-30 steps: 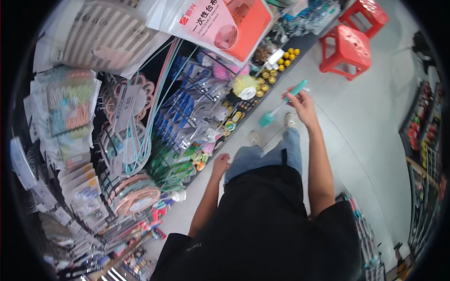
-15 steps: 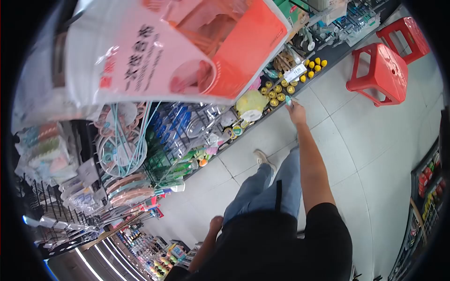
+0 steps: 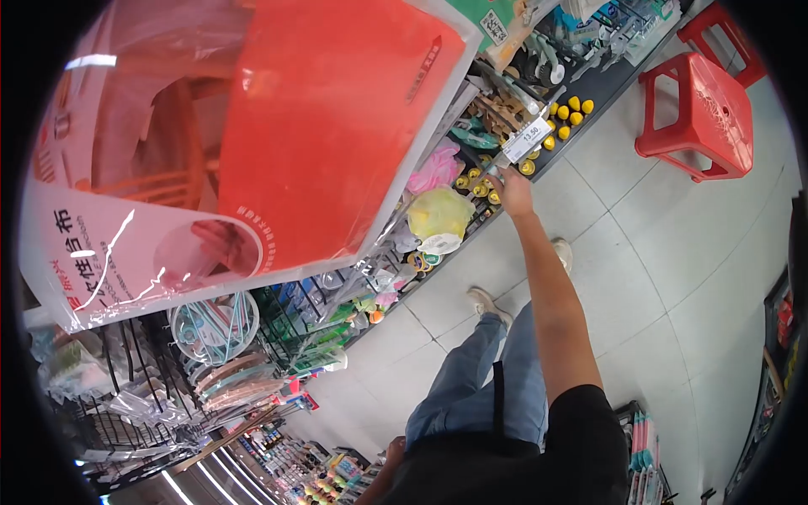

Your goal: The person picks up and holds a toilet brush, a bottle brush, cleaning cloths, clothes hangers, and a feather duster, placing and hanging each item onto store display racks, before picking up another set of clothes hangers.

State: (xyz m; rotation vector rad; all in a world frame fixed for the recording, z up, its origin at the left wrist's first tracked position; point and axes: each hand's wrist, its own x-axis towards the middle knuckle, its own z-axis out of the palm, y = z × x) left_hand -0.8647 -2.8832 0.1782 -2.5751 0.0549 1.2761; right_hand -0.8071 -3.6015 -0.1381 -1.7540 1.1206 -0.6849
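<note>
My right hand [image 3: 515,194] reaches out to the bottom shelf, with its fingers closed in a pinch. What sits between the fingertips is too small to make out. Right by the fingers are several round gold-topped items [image 3: 481,190] and a white price tag [image 3: 528,139] reading 13.50. Just past the tag lie several yellow rounded items [image 3: 564,118]. A yellow-green bagged item [image 3: 440,215] and a pink one [image 3: 435,166] are left of the hand. My left hand [image 3: 395,451] hangs low by my hip, its fingers mostly hidden.
A large red and pink tablecloth packet [image 3: 311,126] hangs close to the camera and covers much of the rack. Red plastic stools [image 3: 699,114] stand on the tiled floor [image 3: 627,252] at right. Hangers [image 3: 215,326] hang at left. Another shelf [image 3: 762,379] borders the right side.
My right hand has moved left and inward over the shelf edge, among the gold-topped items. A small teal thing seen at its fingertips earlier is no longer plain. The view has shifted closer to the packet.
</note>
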